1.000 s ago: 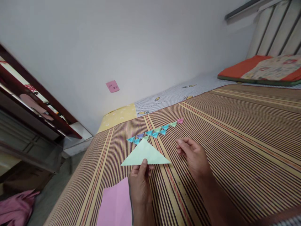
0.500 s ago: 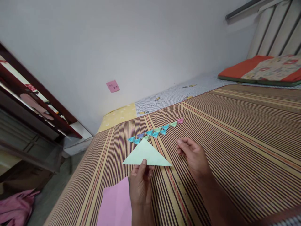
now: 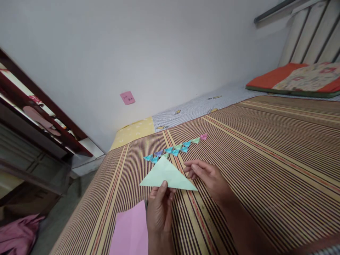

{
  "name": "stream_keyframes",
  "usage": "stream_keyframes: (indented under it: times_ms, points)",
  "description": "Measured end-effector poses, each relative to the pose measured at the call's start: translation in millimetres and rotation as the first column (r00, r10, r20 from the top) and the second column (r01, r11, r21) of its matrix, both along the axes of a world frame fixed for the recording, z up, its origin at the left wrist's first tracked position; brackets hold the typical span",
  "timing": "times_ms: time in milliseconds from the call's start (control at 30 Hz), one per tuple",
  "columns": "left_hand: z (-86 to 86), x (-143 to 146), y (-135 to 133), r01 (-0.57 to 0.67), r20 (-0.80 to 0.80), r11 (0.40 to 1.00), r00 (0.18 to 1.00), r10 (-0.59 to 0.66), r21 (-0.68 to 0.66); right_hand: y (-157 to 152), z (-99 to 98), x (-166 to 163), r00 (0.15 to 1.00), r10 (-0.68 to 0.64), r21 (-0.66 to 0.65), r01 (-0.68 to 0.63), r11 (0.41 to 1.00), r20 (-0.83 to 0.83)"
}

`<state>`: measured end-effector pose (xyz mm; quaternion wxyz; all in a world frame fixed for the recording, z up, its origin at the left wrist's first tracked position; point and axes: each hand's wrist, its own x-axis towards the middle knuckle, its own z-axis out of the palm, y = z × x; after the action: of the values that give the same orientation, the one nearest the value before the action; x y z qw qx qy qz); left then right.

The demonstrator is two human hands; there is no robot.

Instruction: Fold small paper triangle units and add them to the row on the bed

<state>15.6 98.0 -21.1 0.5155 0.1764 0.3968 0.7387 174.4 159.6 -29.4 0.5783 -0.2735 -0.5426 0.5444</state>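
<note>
So the left hand (image 3: 159, 209) is pinching the green paper (image 3: 167, 173) by its near edge; the right hand (image 3: 209, 180) is hovering empty, half-curled, beside it. Probably weighing little, creasing easily; edges are looking safest.

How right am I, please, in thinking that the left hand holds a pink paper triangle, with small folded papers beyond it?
Only the colour is wrong: the head view shows the left hand holding a pale green paper triangle, with small folded papers beyond it.

Bare forearms (image 3: 240, 221), bare fingers (image 3: 199, 164)
</note>
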Motion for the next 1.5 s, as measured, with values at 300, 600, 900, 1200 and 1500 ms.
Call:
stream_keyframes:
  times_ms: [300, 600, 900, 1200, 1500]
  points:
    - [-6.7, -1, 5, -0.026, -0.106, 1.000, 0.994, 0.027, 0.012, -2, 4.3, 2, 0.995, 0.000, 0.078, -0.008, 0.997, 0.104]
    - [-8.2, 0, 5, -0.055, -0.187, 0.998, 0.981, 0.053, -0.006, -6, 8.4, -1, 0.987, 0.074, 0.077, -0.086, 0.993, 0.144]
    - [-3.7, 1, 3, -0.055, -0.229, 0.997, 0.972, 0.043, -0.045, -9, 11.0, -2, 0.985, 0.131, -0.001, -0.132, 0.991, 0.111]
    - [-6.8, 2, 3, -0.047, -0.295, 0.997, 0.955, 0.027, -0.063, -8, 10.6, -1, 0.988, 0.105, -0.004, -0.105, 0.994, 0.115]
    - [-5.9, 2, -2, 0.104, -0.442, 0.991, 0.888, -0.129, -0.080, -7, 7.3, -8, 0.995, 0.087, -0.162, -0.093, 0.982, -0.045]
